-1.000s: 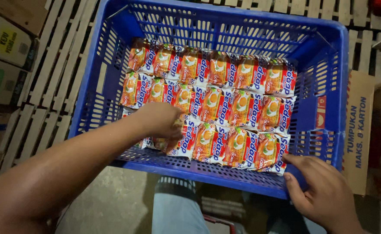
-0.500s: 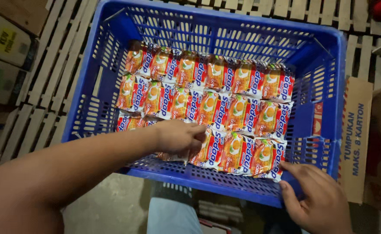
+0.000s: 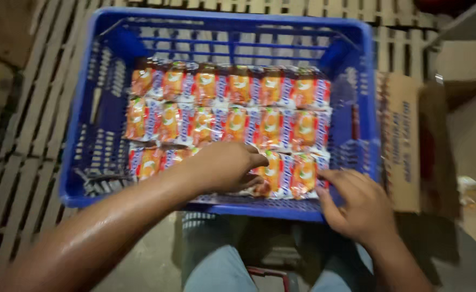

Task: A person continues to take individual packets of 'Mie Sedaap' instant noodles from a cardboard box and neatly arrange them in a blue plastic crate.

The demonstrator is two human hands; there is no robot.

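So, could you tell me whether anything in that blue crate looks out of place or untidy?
Nothing stands out. The orange packets lie in three neat rows in the blue crate. The left hand covers part of the front row, and the right hand rests at the crate's near corner.

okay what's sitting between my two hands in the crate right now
In the head view, two orange snack packets of the front row lie between the left hand and the right hand, inside the blue crate.
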